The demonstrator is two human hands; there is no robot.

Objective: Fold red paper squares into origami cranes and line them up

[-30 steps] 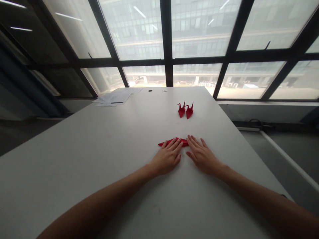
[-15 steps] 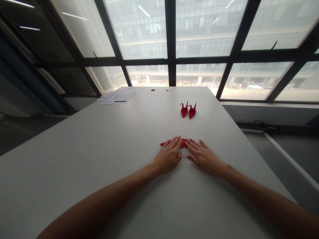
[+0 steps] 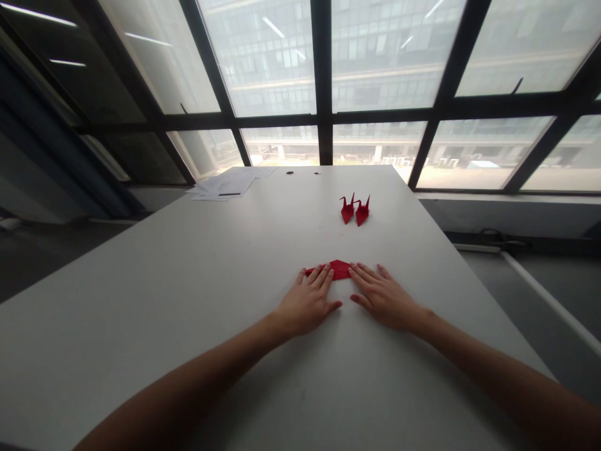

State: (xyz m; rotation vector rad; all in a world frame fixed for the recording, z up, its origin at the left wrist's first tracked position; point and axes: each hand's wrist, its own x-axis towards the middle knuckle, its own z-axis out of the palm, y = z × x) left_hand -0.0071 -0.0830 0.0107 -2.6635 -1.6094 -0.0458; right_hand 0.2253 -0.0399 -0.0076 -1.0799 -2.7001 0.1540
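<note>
A folded piece of red origami paper lies flat on the white table, its middle showing between my hands. My left hand rests with spread fingers over its left part, the thumb stretched out to the right on the tabletop. On the right end lie the fingertips of my right hand, which is also flat and open. The fingers cover both ends of the paper. Farther back stand two red paper cranes, a left one and a right one, side by side and apart from my hands.
Loose white papers with a dark pen-like stick on them lie at the table's far left. The white table reaches back toward large framed windows. Its right edge slopes down close to my right forearm.
My left hand has slid left along the red paper, uncovering more of its middle. My right hand has stayed nearly in place, and the cranes stand as before.
</note>
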